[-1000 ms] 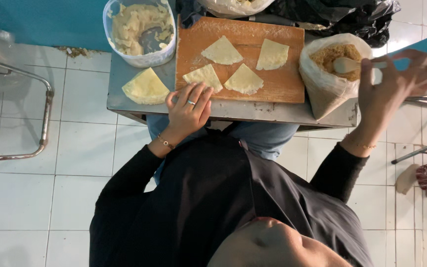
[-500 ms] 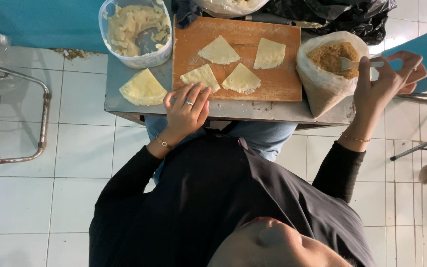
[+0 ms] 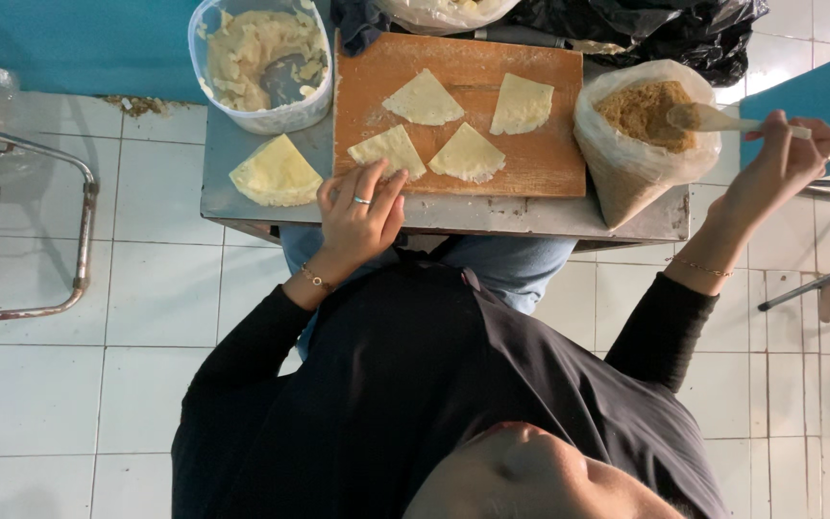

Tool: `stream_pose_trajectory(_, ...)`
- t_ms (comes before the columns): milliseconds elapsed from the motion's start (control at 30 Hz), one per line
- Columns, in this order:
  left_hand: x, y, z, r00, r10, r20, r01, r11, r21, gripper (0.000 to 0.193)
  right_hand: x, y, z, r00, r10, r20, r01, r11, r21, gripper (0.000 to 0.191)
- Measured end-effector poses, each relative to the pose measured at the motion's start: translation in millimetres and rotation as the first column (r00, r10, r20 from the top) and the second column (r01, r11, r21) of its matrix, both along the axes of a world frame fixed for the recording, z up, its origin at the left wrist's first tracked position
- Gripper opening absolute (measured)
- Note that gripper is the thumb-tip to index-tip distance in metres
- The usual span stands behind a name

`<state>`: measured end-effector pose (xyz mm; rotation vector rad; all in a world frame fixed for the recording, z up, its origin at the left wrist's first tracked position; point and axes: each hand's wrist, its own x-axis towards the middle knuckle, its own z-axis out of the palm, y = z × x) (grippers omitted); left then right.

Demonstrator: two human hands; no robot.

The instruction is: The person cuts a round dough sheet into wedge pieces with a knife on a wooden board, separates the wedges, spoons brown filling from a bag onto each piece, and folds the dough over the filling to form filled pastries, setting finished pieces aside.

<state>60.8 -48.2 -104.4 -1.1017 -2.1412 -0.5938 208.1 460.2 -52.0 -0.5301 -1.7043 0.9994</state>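
Right hand (image 3: 780, 168) pinches the handle of a pale wooden spoon (image 3: 722, 120), its bowl tipped into the brown crumbs of an open clear plastic bag (image 3: 641, 135) (bulging, standing at the table's edge). Left hand (image 3: 362, 211) rests flat, fingertips touching a pale triangular dough piece (image 3: 391, 152) on the board.

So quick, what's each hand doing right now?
Left hand: open, resting at the board's edge, holding nothing.
Right hand: closed on a spoon in the bag.

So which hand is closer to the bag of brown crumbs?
Right. The right hand holds a spoon dipped in the bag, just beside it; the left hand rests at the wooden board's other end.
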Motion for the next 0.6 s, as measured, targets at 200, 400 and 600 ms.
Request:
stream_pose_trajectory(200,1.2,-0.3,11.5,0.992,-0.04,0.116,0.032,0.997,0.068,0.034,-22.9,-14.4,16.5,0.976,0.16,-0.149,-0.163,0.987,-0.004,0.028)
stream_pose_trajectory(400,-0.9,0.7,23.1,0.964,-0.061,0.257,0.022,0.988,0.152,0.04,-71.8,-97.8,37.8,0.916,0.351,-0.193,-0.376,0.92,-0.114,0.013)
stream_pose_trajectory(600,-15.6,-6.7,33.9,0.797,-0.294,0.527,0.105,0.927,0.359,0.046,-122.1,-211.6,21.8,0.811,0.584,-0.036,-0.579,0.791,-0.199,0.017)
